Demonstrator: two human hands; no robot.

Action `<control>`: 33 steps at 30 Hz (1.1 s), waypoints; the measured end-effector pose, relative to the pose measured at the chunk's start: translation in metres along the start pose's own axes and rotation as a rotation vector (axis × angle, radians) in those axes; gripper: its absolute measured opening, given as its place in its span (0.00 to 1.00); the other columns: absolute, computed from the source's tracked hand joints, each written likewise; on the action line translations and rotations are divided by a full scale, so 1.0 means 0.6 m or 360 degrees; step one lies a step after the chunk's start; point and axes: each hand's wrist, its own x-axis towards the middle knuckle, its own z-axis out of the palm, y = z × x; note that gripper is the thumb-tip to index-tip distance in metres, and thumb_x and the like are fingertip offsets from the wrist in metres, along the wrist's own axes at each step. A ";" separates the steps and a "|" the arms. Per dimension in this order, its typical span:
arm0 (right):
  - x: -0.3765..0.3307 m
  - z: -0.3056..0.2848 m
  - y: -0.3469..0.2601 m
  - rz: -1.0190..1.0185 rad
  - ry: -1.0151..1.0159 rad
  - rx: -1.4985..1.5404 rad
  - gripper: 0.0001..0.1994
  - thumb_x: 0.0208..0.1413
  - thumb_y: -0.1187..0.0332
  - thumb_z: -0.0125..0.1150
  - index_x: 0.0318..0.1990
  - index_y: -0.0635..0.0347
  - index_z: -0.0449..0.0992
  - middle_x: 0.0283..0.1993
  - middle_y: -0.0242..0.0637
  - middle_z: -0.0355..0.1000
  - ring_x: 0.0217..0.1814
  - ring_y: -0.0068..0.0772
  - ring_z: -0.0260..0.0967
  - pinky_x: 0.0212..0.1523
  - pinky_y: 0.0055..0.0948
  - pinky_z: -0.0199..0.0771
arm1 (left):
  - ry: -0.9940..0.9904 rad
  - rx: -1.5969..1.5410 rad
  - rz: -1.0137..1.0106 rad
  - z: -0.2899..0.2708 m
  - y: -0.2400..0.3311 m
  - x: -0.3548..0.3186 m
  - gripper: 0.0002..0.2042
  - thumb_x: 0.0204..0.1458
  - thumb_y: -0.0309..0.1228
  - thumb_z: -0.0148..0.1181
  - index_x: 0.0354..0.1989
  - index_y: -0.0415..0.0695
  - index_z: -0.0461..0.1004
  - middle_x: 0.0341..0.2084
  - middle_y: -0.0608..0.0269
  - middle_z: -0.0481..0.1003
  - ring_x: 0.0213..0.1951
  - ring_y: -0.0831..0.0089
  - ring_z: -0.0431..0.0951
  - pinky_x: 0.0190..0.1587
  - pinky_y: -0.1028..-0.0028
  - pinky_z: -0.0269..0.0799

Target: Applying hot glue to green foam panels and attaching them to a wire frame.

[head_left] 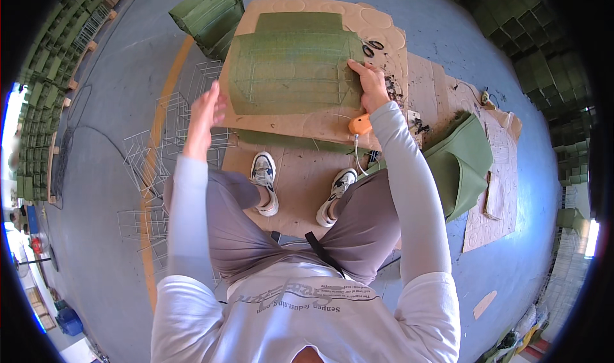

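Observation:
A green fabric sheet point(300, 34) lies spread on the cardboard-topped work surface point(288, 121) before me. The thin lines of a wire frame point(294, 77) show across it. My right hand point(371, 85) rests at the sheet's right edge, its fingers stretched out and touching the fabric. Off the left edge of the work surface, my left hand point(206, 117) is raised with nothing in it, its fingers apart and slightly blurred. Black-handled scissors point(371, 47) lie just beyond my right hand. An orange device point(360, 124) with a white cable sits close to my right wrist.
Several wire frames point(144, 155) lie on the floor at left. Folded green pieces point(208, 15) stand at the far left corner. More green fabric point(457, 165) is heaped at right on flattened cardboard point(489, 219). Stacked green goods point(543, 50) line the right side.

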 end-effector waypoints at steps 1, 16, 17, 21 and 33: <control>-0.006 0.009 -0.002 -0.0007 0.0015 0.0014 0.08 0.49 0.72 0.61 0.34 0.68 0.75 0.29 0.37 0.74 0.25 0.28 0.71 0.28 0.28 0.73 | -0.0028 -0.0042 -0.0004 0.004 0.031 0.015 0.26 0.47 0.55 0.59 0.40 0.42 0.73 0.34 0.66 0.74 0.36 0.77 0.72 0.36 0.76 0.66; 0.064 0.002 0.009 -0.0245 0.0266 -0.0366 0.14 0.48 0.62 0.63 0.29 0.69 0.78 0.21 0.33 0.73 0.21 0.22 0.66 0.25 0.26 0.65 | 0.0013 -0.0099 0.0363 0.063 0.029 0.191 0.05 0.51 0.30 0.59 0.31 0.42 0.74 0.26 0.71 0.73 0.28 0.84 0.69 0.32 0.82 0.64; 0.068 0.000 0.008 -0.0245 0.0266 -0.0369 0.14 0.48 0.62 0.63 0.29 0.69 0.78 0.21 0.33 0.73 0.21 0.22 0.66 0.25 0.26 0.65 | 0.0088 -0.0081 0.0425 0.065 0.033 0.182 0.05 0.51 0.29 0.59 0.31 0.41 0.74 0.27 0.71 0.73 0.29 0.83 0.69 0.33 0.81 0.64; 0.077 -0.003 -0.002 -0.0446 0.0390 -0.1025 0.17 0.45 0.58 0.64 0.24 0.67 0.78 0.16 0.35 0.68 0.20 0.23 0.63 0.24 0.30 0.64 | 0.0130 -0.0208 0.0368 0.062 0.035 0.171 0.04 0.48 0.27 0.62 0.27 0.40 0.73 0.23 0.73 0.71 0.28 0.86 0.66 0.34 0.83 0.62; 0.102 0.004 -0.007 -0.0430 0.0316 -0.0829 0.14 0.49 0.61 0.63 0.21 0.63 0.74 0.17 0.25 0.66 0.18 0.14 0.57 0.19 0.22 0.56 | 0.0030 -0.0267 0.0137 0.056 0.058 0.191 0.04 0.48 0.32 0.60 0.28 0.46 0.74 0.23 0.74 0.73 0.23 0.85 0.69 0.24 0.82 0.61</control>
